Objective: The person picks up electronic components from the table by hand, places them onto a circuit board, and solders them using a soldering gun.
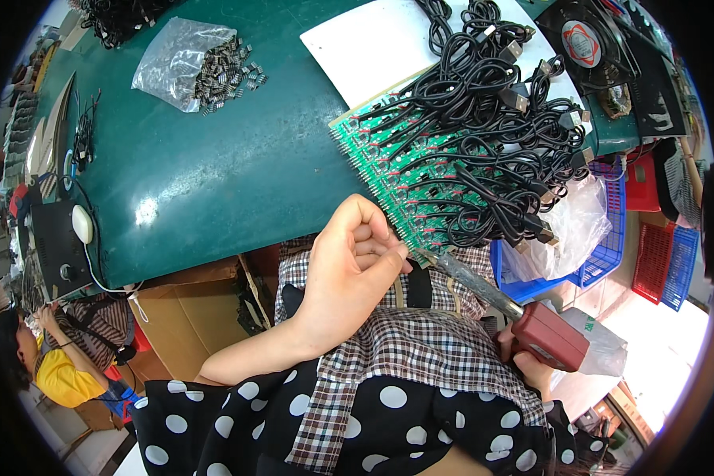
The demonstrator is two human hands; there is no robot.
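Observation:
My right hand (533, 366) is wrapped around the red grip of a soldering gun (554, 336). Its grey barrel slants up to the left, and the metal tip is at the near corner of a green circuit board panel (381, 170). At that same corner my left hand (355, 258) is closed, thumb and forefinger pressed together near the board's edge. Whatever lies between those fingertips is too small to make out. Rows of metal pins line the panel's left edge, and black USB cables (484, 151) run from the boards in coiled bundles to the right.
Small metal connectors (228, 73) spill from a clear plastic bag (178, 62) on the green table (238, 174). A white sheet (353, 47) lies under the cables. Beyond are a black fan (583, 46), a blue basket (603, 254), a grey box (59, 246) and another person (71, 373).

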